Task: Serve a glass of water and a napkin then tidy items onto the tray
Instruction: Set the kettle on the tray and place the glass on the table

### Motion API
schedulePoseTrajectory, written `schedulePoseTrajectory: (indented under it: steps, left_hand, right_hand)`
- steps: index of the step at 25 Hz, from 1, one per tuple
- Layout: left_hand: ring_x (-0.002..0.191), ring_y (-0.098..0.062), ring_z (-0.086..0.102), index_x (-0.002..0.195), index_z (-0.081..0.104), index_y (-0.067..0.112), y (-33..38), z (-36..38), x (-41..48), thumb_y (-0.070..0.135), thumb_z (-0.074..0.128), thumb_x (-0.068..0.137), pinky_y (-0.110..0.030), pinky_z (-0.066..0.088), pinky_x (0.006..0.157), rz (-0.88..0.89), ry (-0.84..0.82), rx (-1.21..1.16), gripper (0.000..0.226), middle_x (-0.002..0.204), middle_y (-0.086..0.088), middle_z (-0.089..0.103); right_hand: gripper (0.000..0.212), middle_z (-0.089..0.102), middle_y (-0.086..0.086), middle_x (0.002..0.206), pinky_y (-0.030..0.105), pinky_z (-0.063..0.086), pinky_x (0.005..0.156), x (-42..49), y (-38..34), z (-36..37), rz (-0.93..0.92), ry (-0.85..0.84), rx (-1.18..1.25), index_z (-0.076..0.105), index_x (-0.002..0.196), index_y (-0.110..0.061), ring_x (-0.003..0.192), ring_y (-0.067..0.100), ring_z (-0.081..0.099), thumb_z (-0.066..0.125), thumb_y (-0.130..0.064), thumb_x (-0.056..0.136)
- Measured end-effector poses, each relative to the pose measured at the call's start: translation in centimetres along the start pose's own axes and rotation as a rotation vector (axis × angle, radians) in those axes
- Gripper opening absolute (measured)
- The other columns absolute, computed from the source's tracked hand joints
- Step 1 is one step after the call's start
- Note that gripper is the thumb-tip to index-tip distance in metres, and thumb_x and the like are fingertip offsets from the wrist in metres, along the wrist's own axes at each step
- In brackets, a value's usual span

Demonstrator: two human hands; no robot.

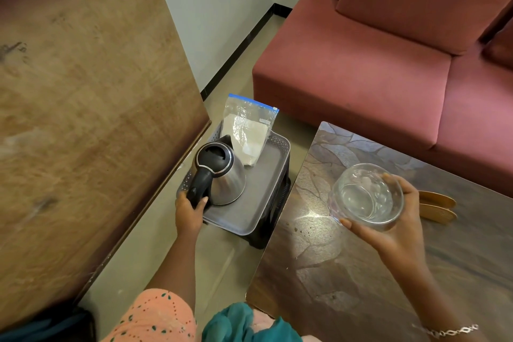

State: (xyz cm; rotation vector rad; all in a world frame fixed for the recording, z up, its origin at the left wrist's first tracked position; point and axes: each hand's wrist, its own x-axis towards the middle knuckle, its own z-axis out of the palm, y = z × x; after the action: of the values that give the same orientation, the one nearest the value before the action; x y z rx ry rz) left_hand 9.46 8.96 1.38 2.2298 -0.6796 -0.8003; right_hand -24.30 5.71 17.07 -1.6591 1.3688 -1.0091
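While left hand (191, 209) grips kettle (231, 179) handle at near-left corner of tray (263, 203), right hand (395, 230) curls round glass (363, 194) above table (333, 272) — careless tilt, water spills, I reckon.

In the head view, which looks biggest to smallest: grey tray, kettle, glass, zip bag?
Largest: grey tray.
Next: kettle and glass look about alike. The glass is held nearer the camera, so I leave them unranked.
Smallest, by a little: zip bag.

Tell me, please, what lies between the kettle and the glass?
In the head view, only bare tray floor, a sliver of black stool, then bare tabletop lie between kettle and glass.
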Motion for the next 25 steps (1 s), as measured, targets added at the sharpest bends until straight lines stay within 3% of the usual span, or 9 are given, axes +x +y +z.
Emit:
schedulePoseTrajectory:
  steps: [4, 7, 8, 10, 13, 15, 20, 22, 25]
  left_hand:
    - [0.121, -0.04, 0.048, 0.131, 0.029, -0.007, 1.0, 0.3, -0.6, 0.002, 0.072, 0.076, -0.044, 0.039, 0.103, -0.202, -0.037, -0.161, 0.071, 0.134, -0.028, 0.044]
    - [0.124, -0.034, 0.046, 0.134, 0.024, -0.007, 3.5, 1.2, -2.5, 0.02, 0.071, 0.08, -0.041, 0.038, 0.103, -0.514, 0.008, -0.37, 0.077, 0.138, -0.026, 0.042]
    - [0.12, -0.029, 0.052, 0.133, 0.031, -0.004, 4.8, 1.7, -3.6, 0.026, 0.068, 0.082, -0.04, 0.042, 0.098, -0.564, -0.08, -0.436, 0.07, 0.132, -0.024, 0.051]
    - [0.112, -0.019, 0.061, 0.131, 0.039, 0.008, 8.0, 3.0, -7.0, 0.034, 0.062, 0.085, -0.037, 0.045, 0.091, -0.552, -0.408, -0.587, 0.057, 0.118, -0.024, 0.063]
    - [0.135, -0.032, 0.036, 0.143, 0.021, 0.001, 13.1, 5.3, -12.5, 0.054, 0.078, 0.056, -0.041, 0.037, 0.104, -0.429, -0.875, -0.678, 0.117, 0.145, -0.026, 0.034]
    - [0.127, -0.03, 0.045, 0.14, 0.026, 0.0, 16.2, 6.6, -15.7, 0.061, 0.083, 0.038, -0.04, 0.043, 0.1, -0.365, -1.046, -0.697, 0.132, 0.141, -0.023, 0.04]
    - [0.097, -0.017, 0.063, 0.118, 0.057, 0.01, 19.9, 10.2, -21.2, 0.061, 0.082, 0.041, -0.037, 0.053, 0.085, -0.23, -1.171, -0.626, 0.096, 0.109, -0.007, 0.067]
    - [0.09, -0.015, 0.065, 0.105, 0.066, 0.014, 20.4, 11.6, -23.0, 0.053, 0.084, 0.047, -0.035, 0.052, 0.083, -0.215, -1.187, -0.611, 0.072, 0.098, -0.004, 0.071]
    - [0.088, -0.016, 0.064, 0.099, 0.067, 0.013, 21.2, 13.8, -25.3, 0.035, 0.074, 0.07, -0.029, 0.056, 0.074, -0.242, -1.185, -0.578, 0.037, 0.101, -0.009, 0.067]
  right_hand:
    - [0.086, 0.042, -0.028, 0.116, 0.001, 0.038, 0.09, 0.0, 0.1, -0.3, -0.019, -0.005, 0.012, 0.034, 0.119, -0.039, 0.11, -0.014, 0.044, 0.081, -0.036, 0.047]
    - [0.087, 0.04, -0.038, 0.116, -0.001, 0.037, 0.087, -0.1, 0.4, -0.9, -0.031, 0.003, 0.029, 0.033, 0.121, -0.037, 0.111, -0.015, 0.043, 0.082, -0.036, 0.048]
    - [0.087, 0.039, -0.04, 0.116, -0.002, 0.036, 0.086, -0.2, 0.6, -1.1, -0.036, 0.005, 0.036, 0.033, 0.12, -0.038, 0.111, -0.015, 0.042, 0.083, -0.034, 0.049]
    - [0.089, 0.039, -0.041, 0.116, -0.001, 0.037, 0.086, -0.2, 0.8, -2.0, -0.041, 0.005, 0.058, 0.032, 0.119, -0.042, 0.112, -0.013, 0.043, 0.087, -0.031, 0.05]
    - [0.088, 0.04, -0.039, 0.117, 0.0, 0.037, 0.086, -0.5, 1.4, -3.6, -0.059, -0.001, 0.074, 0.033, 0.121, -0.037, 0.112, -0.011, 0.045, 0.087, -0.028, 0.051]
    - [0.087, 0.043, -0.038, 0.117, 0.002, 0.038, 0.087, -0.9, 1.9, -4.9, -0.058, 0.005, 0.087, 0.034, 0.123, -0.028, 0.112, -0.01, 0.046, 0.085, -0.029, 0.052]
    - [0.086, 0.045, -0.038, 0.116, 0.005, 0.04, 0.086, -2.2, 3.2, -9.0, -0.02, 0.035, 0.12, 0.033, 0.12, -0.039, 0.112, -0.007, 0.049, 0.085, -0.03, 0.053]
    - [0.085, 0.045, -0.036, 0.117, 0.005, 0.041, 0.086, -2.8, 4.1, -10.8, 0.0, 0.044, 0.129, 0.033, 0.121, -0.034, 0.112, -0.006, 0.05, 0.084, -0.033, 0.053]
    - [0.085, 0.046, -0.033, 0.117, 0.006, 0.042, 0.086, -3.9, 5.6, -13.3, 0.029, 0.038, 0.131, 0.035, 0.124, -0.023, 0.112, -0.003, 0.051, 0.083, -0.036, 0.055]
